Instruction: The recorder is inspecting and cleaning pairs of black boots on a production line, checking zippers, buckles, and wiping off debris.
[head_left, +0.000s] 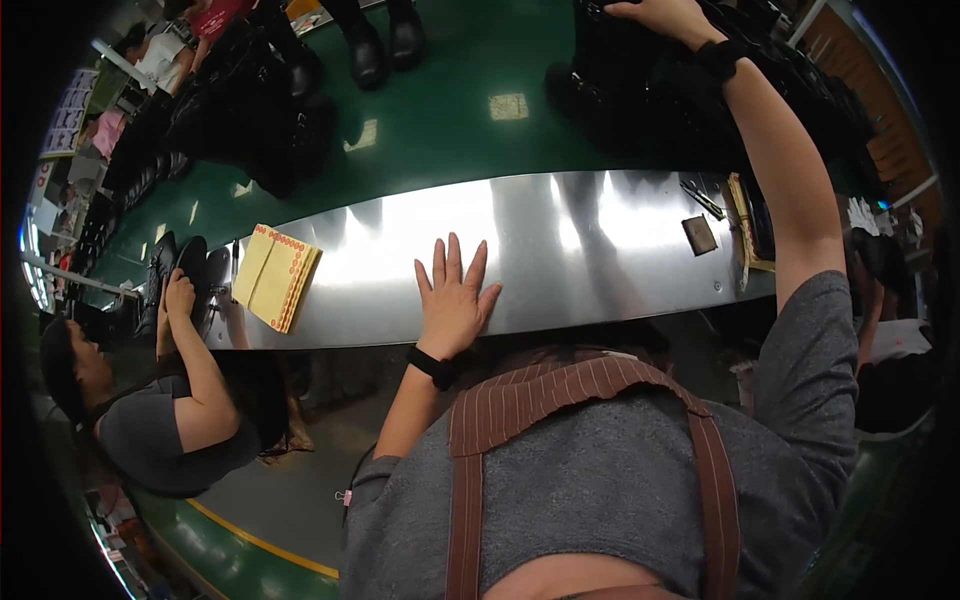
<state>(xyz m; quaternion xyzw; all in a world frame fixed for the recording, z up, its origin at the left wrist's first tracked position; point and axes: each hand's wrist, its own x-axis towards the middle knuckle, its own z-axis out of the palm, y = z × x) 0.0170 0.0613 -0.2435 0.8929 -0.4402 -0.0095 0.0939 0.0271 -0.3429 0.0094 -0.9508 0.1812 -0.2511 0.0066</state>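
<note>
My left hand [455, 305] lies flat on the shiny metal bench [540, 260], fingers spread and nothing in them. My right arm stretches far forward over the bench's right end. At the top edge, my right hand [670, 18] is closed on the upper part of a black boot [605, 60] among other dark boots; some of its fingers are cut off by the picture's edge. Black bands circle both wrists.
Yellow pads with red marks [275, 277] lie at bench left. A small dark block [699, 236], a green-handled tool [702, 198] and a yellow-edged stack [742, 225] lie right. Black boots [366, 55] stand on the green surface beyond. At left, a co-worker [165, 420] handles black shoes.
</note>
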